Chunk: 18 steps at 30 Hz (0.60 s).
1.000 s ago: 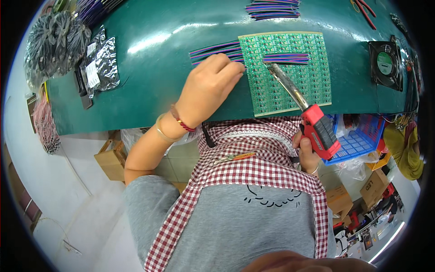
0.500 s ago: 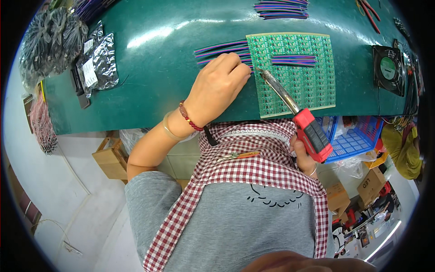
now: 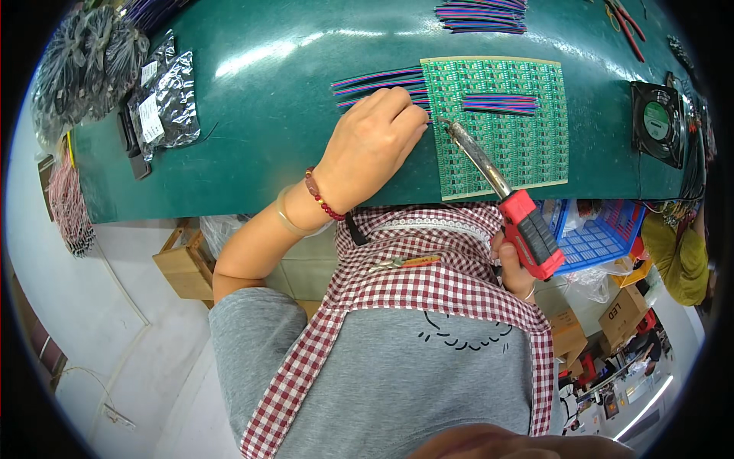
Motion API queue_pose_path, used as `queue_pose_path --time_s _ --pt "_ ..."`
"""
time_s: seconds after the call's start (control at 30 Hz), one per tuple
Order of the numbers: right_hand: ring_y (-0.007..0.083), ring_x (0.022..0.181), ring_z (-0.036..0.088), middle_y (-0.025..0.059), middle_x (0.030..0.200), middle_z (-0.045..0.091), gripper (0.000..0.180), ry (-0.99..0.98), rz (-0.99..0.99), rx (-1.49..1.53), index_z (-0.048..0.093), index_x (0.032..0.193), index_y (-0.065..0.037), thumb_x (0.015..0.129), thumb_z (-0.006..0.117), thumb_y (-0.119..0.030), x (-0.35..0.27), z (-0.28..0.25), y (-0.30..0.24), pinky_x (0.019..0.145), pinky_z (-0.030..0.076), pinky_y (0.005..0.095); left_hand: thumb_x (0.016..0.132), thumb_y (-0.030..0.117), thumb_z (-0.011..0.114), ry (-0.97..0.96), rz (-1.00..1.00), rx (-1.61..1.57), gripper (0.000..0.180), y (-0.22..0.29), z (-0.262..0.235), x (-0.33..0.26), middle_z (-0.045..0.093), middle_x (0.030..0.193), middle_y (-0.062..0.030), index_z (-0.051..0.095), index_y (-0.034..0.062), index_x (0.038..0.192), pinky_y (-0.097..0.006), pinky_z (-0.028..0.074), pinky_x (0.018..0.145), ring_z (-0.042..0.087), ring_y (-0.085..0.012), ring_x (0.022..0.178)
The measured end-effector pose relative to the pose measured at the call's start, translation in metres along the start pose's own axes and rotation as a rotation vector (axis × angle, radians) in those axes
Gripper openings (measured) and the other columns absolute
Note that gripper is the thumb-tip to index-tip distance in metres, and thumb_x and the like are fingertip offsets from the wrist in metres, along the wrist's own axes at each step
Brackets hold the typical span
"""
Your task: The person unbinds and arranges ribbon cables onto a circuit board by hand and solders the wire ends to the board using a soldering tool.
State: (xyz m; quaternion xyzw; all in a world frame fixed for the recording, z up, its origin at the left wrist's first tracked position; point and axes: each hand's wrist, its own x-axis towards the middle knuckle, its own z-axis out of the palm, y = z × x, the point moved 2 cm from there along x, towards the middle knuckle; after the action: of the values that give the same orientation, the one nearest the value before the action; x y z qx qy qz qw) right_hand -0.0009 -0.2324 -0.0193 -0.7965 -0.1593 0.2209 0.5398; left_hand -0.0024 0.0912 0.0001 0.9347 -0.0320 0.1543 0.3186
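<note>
My left hand [image 3: 375,141] is closed in a pinch at the left edge of a green circuit board panel [image 3: 520,153], on the end of a multicoloured ribbon wire that the fingers mostly cover. More ribbon wires [image 3: 378,79] run leftward from that edge, partly behind the hand. My right hand [image 3: 515,266] grips a soldering iron [image 3: 527,229] by its red and black handle. The iron's tip is at the panel's left edge, close to my left fingertips; whether it touches a wire is too small to tell. A short bundle of ribbon wires [image 3: 501,104] lies on the panel.
On the green table [image 3: 267,138], another wire bundle [image 3: 482,17] lies at the far side, with red-handled pliers [image 3: 628,30] farther right. A black fan [image 3: 657,122] stands at right. Silver bags [image 3: 172,107] and bagged wires [image 3: 84,69] sit at left. A blue basket [image 3: 600,237] is below the table edge.
The whole view has shifted very slightly. Both hands and the soldering iron keep nearly the same pose, with the tip still by the panel's left edge.
</note>
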Motion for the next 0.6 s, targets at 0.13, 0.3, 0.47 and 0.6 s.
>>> queue_pose_path --time_s 0.13,0.3,0.47,0.6 --pt "0.0273 0.069 0.066 0.0123 0.084 0.067 0.022 -0.037 0.007 -0.058 0.072 0.095 0.000 0.082 0.075 -0.018 0.0019 0.0005 -0.0002 0.062 0.051 0.0350 0.081 0.004 0.076 0.015 0.003 0.003 0.013 0.0004 0.0006 0.0001 0.062 0.089 -0.0081 0.067 0.0048 0.091 -0.039 0.054 0.074 0.064 -0.0279 0.084" --pt "0.0260 0.067 0.065 0.0115 0.083 0.067 0.023 -0.004 0.004 -0.008 0.072 0.094 0.000 0.083 0.074 -0.020 -0.0005 0.0005 -0.0026 0.061 0.050 0.0347 0.080 0.004 0.076 0.008 -0.005 0.014 0.013 0.0010 0.0003 -0.0002 0.062 0.088 -0.0081 0.067 0.0043 0.090 -0.038 0.054 0.073 0.064 -0.0281 0.083" --pt "0.0249 0.067 0.064 0.0111 0.083 0.067 0.022 -0.006 0.044 0.025 0.072 0.094 0.000 0.084 0.075 -0.018 -0.0015 0.0014 -0.0041 0.060 0.049 0.0349 0.080 0.004 0.076 0.008 -0.010 0.002 0.013 0.0007 0.0003 0.0004 0.063 0.088 -0.0084 0.067 0.0042 0.089 -0.039 0.054 0.074 0.064 -0.0284 0.083" --pt "0.0246 0.068 0.064 0.0108 0.084 0.067 0.023 -0.058 0.018 -0.001 0.071 0.094 0.000 0.085 0.076 -0.021 -0.0003 0.0010 -0.0034 0.060 0.049 0.0347 0.081 0.005 0.076 0.011 -0.010 0.006 0.012 0.0010 0.0000 0.0002 0.063 0.087 -0.0085 0.067 0.0044 0.089 -0.039 0.054 0.074 0.064 -0.0285 0.083"
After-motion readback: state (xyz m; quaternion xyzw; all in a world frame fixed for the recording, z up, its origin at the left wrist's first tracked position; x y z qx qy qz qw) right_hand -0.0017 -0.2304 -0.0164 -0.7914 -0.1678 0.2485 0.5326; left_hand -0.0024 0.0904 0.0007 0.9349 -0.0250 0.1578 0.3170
